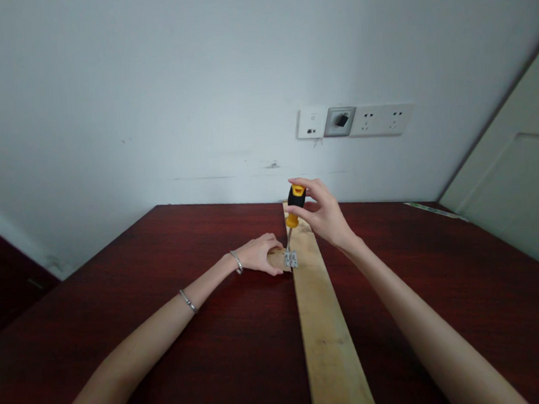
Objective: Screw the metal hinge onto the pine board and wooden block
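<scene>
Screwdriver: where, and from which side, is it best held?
The screwdriver is probably best gripped by its thick black-and-yellow handle, from the right, as the right hand does: it leans handle-up, its thin shaft reaching down to the hinge.

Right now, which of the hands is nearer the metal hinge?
Left. The left hand grips the small wooden block right beside the metal hinge. The right hand is farther, above it, holding the screwdriver that reaches down to it.
</scene>
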`<state>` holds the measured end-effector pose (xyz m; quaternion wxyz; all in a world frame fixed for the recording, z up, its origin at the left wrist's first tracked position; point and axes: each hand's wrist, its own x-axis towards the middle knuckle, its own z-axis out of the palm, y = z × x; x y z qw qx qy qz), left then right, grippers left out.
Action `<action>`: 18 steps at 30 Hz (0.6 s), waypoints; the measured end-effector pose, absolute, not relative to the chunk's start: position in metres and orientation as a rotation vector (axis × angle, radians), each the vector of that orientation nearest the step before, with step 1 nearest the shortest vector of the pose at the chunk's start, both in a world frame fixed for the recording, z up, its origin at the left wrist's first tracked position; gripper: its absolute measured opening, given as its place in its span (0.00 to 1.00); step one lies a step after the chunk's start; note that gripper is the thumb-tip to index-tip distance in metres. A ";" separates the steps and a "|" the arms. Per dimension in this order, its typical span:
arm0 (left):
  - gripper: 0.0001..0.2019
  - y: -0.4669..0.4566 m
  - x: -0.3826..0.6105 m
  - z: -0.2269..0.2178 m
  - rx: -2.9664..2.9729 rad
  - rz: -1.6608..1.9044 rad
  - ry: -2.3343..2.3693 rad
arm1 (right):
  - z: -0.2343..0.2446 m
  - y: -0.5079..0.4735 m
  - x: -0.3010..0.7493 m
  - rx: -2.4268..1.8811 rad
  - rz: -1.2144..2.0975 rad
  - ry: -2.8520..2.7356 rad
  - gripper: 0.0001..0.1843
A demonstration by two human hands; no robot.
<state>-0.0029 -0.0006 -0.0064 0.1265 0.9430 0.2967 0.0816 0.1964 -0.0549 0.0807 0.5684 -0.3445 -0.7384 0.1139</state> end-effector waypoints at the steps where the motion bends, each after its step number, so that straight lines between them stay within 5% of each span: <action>1: 0.31 -0.001 -0.003 -0.006 2.744 0.240 0.862 | 0.081 -0.056 0.197 -0.809 0.278 -1.736 0.25; 18: 0.31 0.000 -0.003 -0.007 2.724 0.269 0.860 | 0.081 -0.056 0.199 -0.809 0.272 -1.765 0.25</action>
